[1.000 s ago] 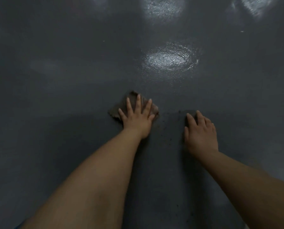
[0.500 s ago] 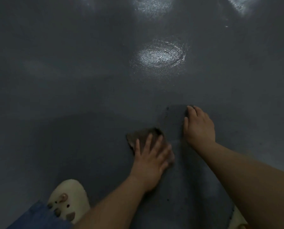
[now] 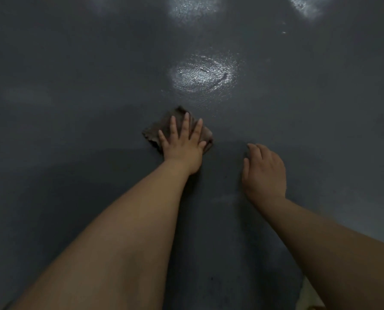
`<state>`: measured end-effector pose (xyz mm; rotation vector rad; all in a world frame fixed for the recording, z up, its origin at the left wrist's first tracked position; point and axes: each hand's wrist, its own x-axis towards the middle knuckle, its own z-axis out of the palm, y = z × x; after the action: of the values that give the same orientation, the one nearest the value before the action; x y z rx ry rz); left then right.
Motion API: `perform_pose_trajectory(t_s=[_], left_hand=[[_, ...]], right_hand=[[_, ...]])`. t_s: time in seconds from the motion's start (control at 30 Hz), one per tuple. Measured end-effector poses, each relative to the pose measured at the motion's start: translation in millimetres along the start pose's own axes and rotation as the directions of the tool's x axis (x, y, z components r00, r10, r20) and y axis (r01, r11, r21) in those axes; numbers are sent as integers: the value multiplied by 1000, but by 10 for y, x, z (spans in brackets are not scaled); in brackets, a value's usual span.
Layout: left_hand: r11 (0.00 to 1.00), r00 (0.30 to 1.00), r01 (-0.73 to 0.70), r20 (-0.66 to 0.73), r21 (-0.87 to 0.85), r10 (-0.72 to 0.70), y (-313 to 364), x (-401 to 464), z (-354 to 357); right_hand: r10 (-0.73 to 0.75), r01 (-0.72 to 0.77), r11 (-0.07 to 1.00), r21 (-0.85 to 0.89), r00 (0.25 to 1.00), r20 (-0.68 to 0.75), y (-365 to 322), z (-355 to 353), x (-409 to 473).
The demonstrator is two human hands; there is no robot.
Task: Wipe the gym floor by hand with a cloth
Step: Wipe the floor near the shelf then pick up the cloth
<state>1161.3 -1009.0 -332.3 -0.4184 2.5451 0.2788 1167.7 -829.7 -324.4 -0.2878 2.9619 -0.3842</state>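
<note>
The cloth is a small, dark brown, crumpled rag lying flat on the floor, slightly left of centre in the head view. My left hand rests on top of it, palm down, with the fingers straight and spread; they press the cloth against the floor and are not curled round it. The cloth shows beyond the fingertips and to the left and right of the hand. My left forearm extends from the lower left corner up to the hand.

My right hand is placed on the floor to the right of the cloth, apart from it. Its fingers are lightly bent with the tips on the floor; it holds nothing. My right forearm enters from the lower right corner.

The floor is dark grey with a fine texture. A bright glossy patch with curved streaks lies beyond the cloth. Further bright patches appear along the top edge.
</note>
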Motion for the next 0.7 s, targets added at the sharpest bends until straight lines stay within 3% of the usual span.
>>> perform_pose_trajectory(t_s=[0.1,0.3,0.43,0.5,0.6,0.7], left_hand=[[999,999,-40,-5,32,40,251,-166,105],[883,892,-452,52,127,449,649,-954,693],[866,864,-498,118,49,490,555,-1331,899],[899,898,-438,38,-12,438,435,-1270,801],[957,972,-224,-109,-185,207,208,-1158,534],[979,991,-38,-135,-201,11,-48,-1113,299]], right_hand=[[59,-58,998,17,998,-27,80,6,-6],[72,-68,995,75,996,-47,258,-26,-26],[79,-71,990,125,995,-59,267,-44,-196],[21,-12,994,109,997,-77,220,-6,-331],[-216,220,973,69,974,-66,123,96,-559],[-459,465,885,-35,881,110,12,231,-864]])
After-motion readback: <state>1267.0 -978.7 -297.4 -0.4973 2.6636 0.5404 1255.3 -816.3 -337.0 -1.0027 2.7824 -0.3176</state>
